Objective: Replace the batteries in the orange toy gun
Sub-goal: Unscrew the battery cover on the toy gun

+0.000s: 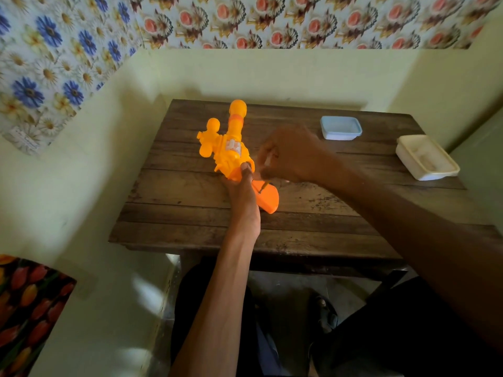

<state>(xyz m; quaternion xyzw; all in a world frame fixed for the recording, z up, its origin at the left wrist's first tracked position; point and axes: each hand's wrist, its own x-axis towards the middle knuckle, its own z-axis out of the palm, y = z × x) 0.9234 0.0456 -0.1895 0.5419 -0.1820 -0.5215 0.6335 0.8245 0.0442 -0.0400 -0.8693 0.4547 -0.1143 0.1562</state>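
Here: orange toy gun (231,148) – on wooden table (190,213), left of centre, barrel pointing away twd wall, grip end nearest the person. L hand (242,197) – fingers curled round gun body just above grip, holding it. R hand (291,156) – fingers bunched, pinching a thin tool (263,186); tip down on gun's grip; hand blurred. Blue tub (341,128) – far right part of table, well apart from gun. White tub (426,157) – right edge, near blue tub. Floral paper (299,20) – wall behind.
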